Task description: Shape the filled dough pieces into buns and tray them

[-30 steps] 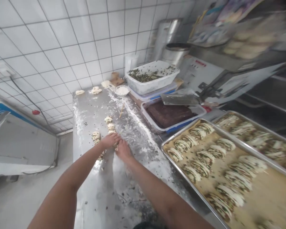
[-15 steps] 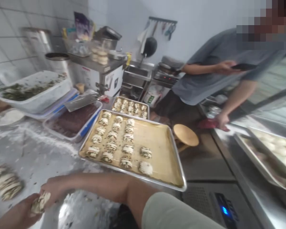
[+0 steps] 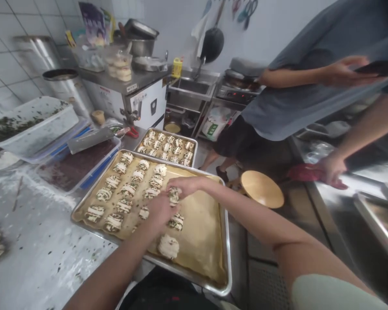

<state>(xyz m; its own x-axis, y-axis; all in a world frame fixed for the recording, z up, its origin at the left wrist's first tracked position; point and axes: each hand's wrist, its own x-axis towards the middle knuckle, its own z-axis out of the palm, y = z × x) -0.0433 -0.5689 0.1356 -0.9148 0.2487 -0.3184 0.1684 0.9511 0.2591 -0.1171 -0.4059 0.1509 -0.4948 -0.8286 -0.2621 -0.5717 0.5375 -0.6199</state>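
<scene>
1. Cream-white dough roll with dark-green flecks [image 3: 174, 196] is between both hands, above the rectangular silver metal tray [image 3: 227, 249] lined with brown paper [image 3: 202, 228].
2. The right bare hand [image 3: 186, 185] is nearly closed, holding this roll.
3. The left bare hand [image 3: 161, 209] has bent fingers beside it; its grip I cannot tell.

A pale dough roll [image 3: 174, 196], flecked dark green — partly hidden — is held over the paper-lined tray [image 3: 202, 232].

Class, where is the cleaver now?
Left of centre in the head view, the cleaver lies across the tub of dark filling, left of the far tray.
</scene>
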